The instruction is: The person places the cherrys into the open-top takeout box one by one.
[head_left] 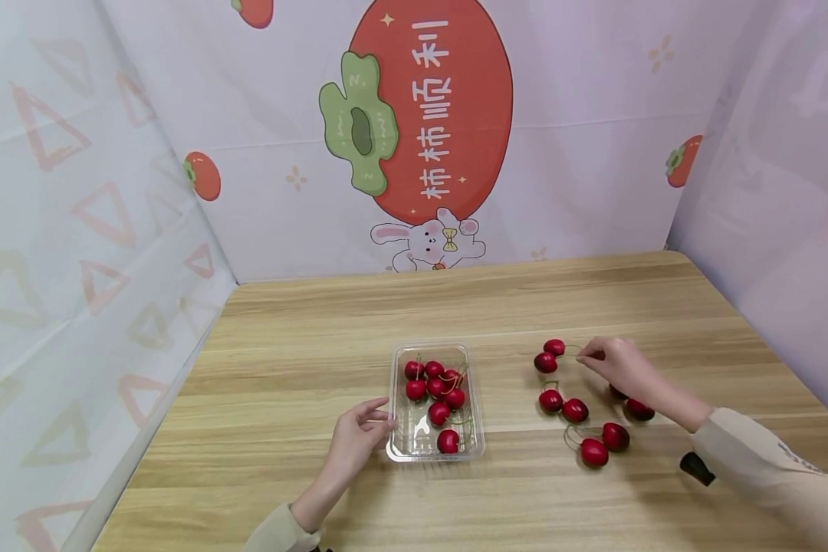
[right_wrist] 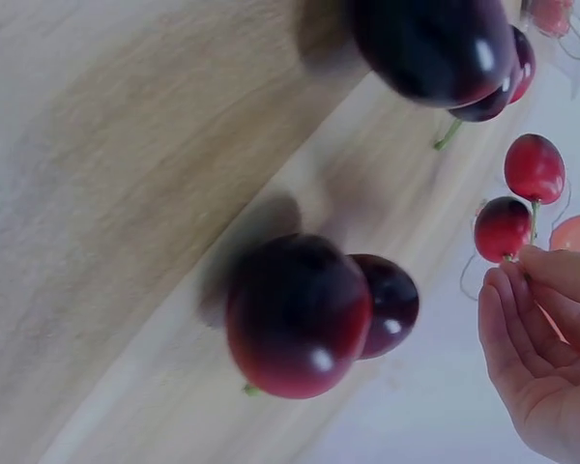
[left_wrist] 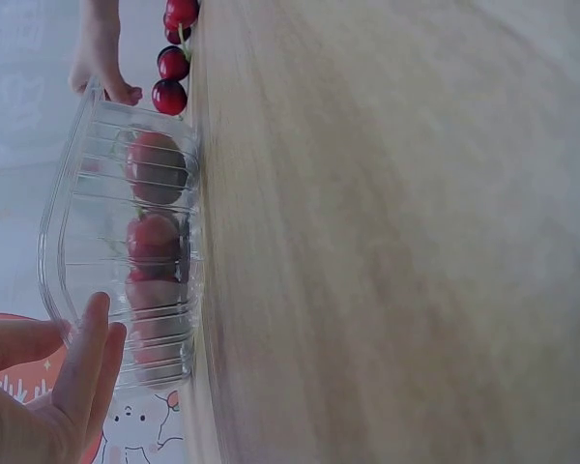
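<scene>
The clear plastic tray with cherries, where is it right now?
In the head view the clear plastic tray sits mid-table, its near-left corner touched by the left hand, with loose cherries to its right.

Two glossy dark-red cherries lie touching on the pale wooden table, blurred by closeness. Beyond them the right hand pinches the thin green stem joining a smaller pair of red cherries.
</scene>
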{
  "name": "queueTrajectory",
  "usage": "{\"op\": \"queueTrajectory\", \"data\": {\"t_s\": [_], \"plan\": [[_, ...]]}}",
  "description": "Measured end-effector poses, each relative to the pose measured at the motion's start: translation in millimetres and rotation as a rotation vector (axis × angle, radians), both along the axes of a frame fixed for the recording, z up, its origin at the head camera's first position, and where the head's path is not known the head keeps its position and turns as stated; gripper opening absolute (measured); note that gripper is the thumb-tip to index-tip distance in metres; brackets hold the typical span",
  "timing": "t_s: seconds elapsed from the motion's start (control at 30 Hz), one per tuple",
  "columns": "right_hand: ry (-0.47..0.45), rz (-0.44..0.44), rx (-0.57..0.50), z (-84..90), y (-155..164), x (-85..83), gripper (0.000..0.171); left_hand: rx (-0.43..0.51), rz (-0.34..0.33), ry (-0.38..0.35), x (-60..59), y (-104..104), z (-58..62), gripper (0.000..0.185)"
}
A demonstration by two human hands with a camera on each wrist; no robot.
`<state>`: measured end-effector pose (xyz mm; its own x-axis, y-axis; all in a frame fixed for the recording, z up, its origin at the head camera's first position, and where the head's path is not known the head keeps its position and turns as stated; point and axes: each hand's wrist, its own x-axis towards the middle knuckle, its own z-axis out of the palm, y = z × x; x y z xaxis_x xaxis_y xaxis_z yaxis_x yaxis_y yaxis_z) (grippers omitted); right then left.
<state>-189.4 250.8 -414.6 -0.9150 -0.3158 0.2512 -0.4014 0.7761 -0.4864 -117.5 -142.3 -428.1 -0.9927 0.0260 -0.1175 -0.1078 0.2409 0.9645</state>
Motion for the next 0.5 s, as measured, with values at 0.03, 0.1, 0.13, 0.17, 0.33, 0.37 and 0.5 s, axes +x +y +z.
{"op": "queueTrajectory", "data": {"t_s": [0.03, 0.1, 0.13, 0.17, 0.33, 0.37, 0.5], "plan": [[0.015, 0.001, -0.002, 0.3, -1, 0.4, 0.007, 0.001, 0.000, 0.000, 0.0, 0, -0.1, 0.042], [0.036, 0.007, -0.006, 1.2, -4, 1.4, 0.009, 0.001, -0.002, 0.001, 0.1, 0, -0.3, 0.042], [0.045, 0.009, -0.009, 1.9, -5, 2.0, 0.009, 0.002, -0.002, 0.002, 0.1, 0, -0.4, 0.042], [0.053, 0.012, -0.012, 2.4, -7, 2.4, 0.008, 0.003, -0.003, 0.002, 0.1, 0, -0.5, 0.042], [0.105, 0.041, -0.034, 5.7, -14, 5.1, 0.005, 0.002, -0.003, 0.006, 0.0, 0, -0.8, 0.042], [0.115, 0.048, -0.038, 6.4, -15, 5.7, 0.005, 0.001, -0.002, 0.006, 0.0, 0, -0.7, 0.042], [0.142, 0.080, -0.056, 9.1, -21, 7.7, 0.004, 0.000, -0.003, 0.011, -0.2, 0, -0.8, 0.042]]}}
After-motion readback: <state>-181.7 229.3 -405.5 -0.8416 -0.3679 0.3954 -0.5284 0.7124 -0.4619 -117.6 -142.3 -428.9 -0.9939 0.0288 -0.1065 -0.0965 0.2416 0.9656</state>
